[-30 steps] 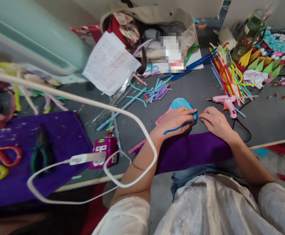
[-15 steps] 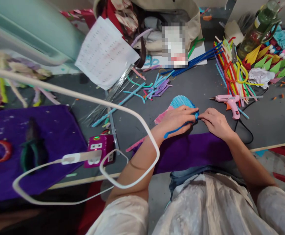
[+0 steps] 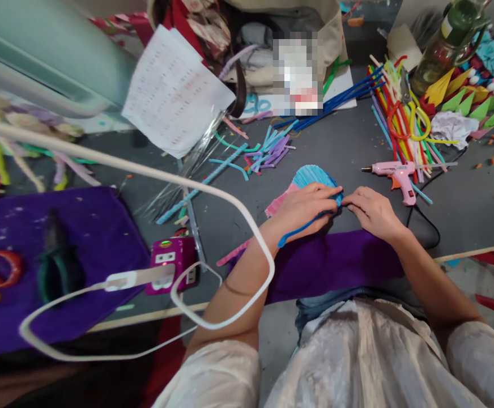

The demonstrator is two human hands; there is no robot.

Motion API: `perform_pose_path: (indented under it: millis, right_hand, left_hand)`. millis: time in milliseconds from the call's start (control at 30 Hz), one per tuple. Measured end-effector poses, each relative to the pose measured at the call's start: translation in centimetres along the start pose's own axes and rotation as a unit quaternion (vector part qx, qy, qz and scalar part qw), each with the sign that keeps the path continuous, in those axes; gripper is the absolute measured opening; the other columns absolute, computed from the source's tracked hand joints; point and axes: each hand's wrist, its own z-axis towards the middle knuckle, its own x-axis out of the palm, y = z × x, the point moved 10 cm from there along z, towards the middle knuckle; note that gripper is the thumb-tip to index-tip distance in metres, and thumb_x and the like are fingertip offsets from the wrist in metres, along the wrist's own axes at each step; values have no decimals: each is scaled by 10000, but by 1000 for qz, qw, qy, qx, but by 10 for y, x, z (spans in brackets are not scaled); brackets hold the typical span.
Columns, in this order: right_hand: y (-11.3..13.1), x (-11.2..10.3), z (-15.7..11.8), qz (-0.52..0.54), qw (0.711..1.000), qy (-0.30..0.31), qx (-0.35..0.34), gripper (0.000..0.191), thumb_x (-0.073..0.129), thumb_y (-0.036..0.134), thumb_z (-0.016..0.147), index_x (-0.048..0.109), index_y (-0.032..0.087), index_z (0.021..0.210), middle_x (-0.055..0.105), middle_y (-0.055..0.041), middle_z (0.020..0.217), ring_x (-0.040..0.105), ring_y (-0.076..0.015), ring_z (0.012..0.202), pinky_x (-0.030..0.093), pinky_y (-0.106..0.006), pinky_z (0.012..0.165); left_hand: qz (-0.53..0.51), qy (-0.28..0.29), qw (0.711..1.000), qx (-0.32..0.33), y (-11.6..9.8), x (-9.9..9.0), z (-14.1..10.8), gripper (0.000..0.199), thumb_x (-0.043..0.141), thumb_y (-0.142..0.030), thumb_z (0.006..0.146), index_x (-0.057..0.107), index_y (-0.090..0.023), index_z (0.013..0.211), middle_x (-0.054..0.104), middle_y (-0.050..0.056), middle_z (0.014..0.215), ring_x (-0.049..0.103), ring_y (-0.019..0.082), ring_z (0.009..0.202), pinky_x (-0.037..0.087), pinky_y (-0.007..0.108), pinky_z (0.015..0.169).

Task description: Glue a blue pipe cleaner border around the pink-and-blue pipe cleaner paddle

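A fan-shaped piece of pipe cleaners, light blue (image 3: 312,174) at the top and pink (image 3: 280,199) at its left, lies at the table's front. My left hand (image 3: 304,207) rests across it, fingers pressed together over its right edge. A dark blue pipe cleaner (image 3: 300,228) follows that edge, and its loose end trails back beside my left wrist. My right hand (image 3: 370,208) meets the left fingertips there, thumb and forefinger pinched at the dark blue edge; the exact spot they grip is mostly hidden. Purple cloth (image 3: 336,263) hangs below both hands.
A pink glue gun (image 3: 400,177) lies right of my hands, its cord behind. Pipe cleaners (image 3: 400,122) are bundled beyond it. A white cable (image 3: 247,209) loops over my left forearm from a purple power strip (image 3: 171,263). Pliers (image 3: 58,260) and scissors (image 3: 0,269) lie left.
The view has shifted very slightly. Both hands keep nearly the same place and grip at the edge of the blue piece.
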Motion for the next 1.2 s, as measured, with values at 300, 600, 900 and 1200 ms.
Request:
perform_pose_path:
  millis: [300,600,900,1200]
  right_hand:
    - [0,-3,-2,46,999,-23,-13,254,514,161,1016,756,231,1050,682,-71,949,647,-211,905,503,-332,802]
    - [0,2,-2,23,999,-8,-21,289,510,136,1006,773,244,1059,684,-66,920,633,-210,883,485,-338,783]
    - [-5,-6,-2,55,998,-43,7,259,506,157,1009,731,240,1109,699,-69,982,657,-211,931,517,-343,842]
    - [-8,4,0,-15,999,3,28,302,454,175,1022,687,214,1211,708,-110,1039,651,-258,996,513,-390,899]
  left_hand:
    - [-6,-5,1000,5,-1,-1,-1,262,521,-192,950,746,-223,1079,551,44,1581,524,311,1376,475,488,1124]
    - [-3,-9,1000,5,0,0,-1,261,512,-207,959,750,-224,1064,552,35,1582,532,316,1367,490,492,1097]
    - [2,-6,1000,6,-1,-1,-1,262,518,-202,951,744,-225,1082,553,43,1580,532,312,1359,488,487,1102]
    - [-4,-5,1000,-2,-1,-1,-1,272,511,-213,956,743,-228,1096,542,44,1589,519,309,1373,469,488,1132]
